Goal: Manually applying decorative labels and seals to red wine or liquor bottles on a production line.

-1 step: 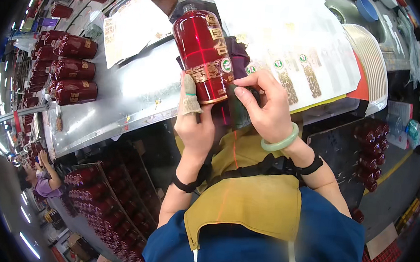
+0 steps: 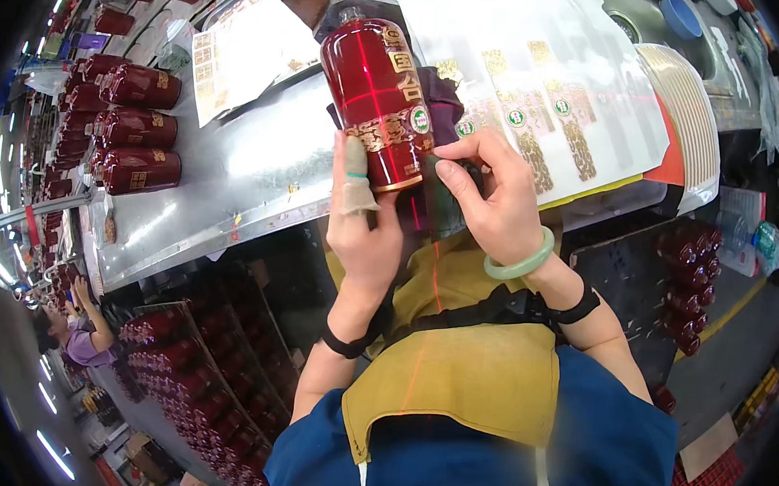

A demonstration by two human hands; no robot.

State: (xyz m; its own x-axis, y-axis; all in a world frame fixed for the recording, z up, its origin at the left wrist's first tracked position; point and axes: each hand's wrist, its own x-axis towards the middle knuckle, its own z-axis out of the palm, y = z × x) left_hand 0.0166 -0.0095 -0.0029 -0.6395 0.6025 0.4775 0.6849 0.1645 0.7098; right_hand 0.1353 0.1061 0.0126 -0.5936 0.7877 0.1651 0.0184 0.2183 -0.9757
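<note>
A glossy dark red glass bottle (image 2: pixel 362 79) with gold lettering, a gold patterned band and a small round green-and-white mark lies tilted, its neck pointing away from me, over dark cloth (image 2: pixel 442 98). My left hand (image 2: pixel 364 241) grips its lower left side and base; one finger wears a pale cloth cover (image 2: pixel 355 173) with a green tie. At the bottle's lower right edge, the thumb and forefinger of my right hand (image 2: pixel 497 196) are pinched together. Whatever they hold is too small to make out. Red laser lines cross the bottle.
White sheets with gold-patterned decals (image 2: pixel 579 152) lie to the right, beside a ribbed cream stack (image 2: pixel 678 119). Several red bottles (image 2: pixel 143 129) stand on the metal table at left. Racks of bottles (image 2: pixel 173 363) sit below; a person in purple (image 2: pixel 89 339) works far left.
My left hand has shifted slightly right and its covered finger is straighter against the bottle. The decals on the white sheet show more clearly now. My right hand has barely moved.
</note>
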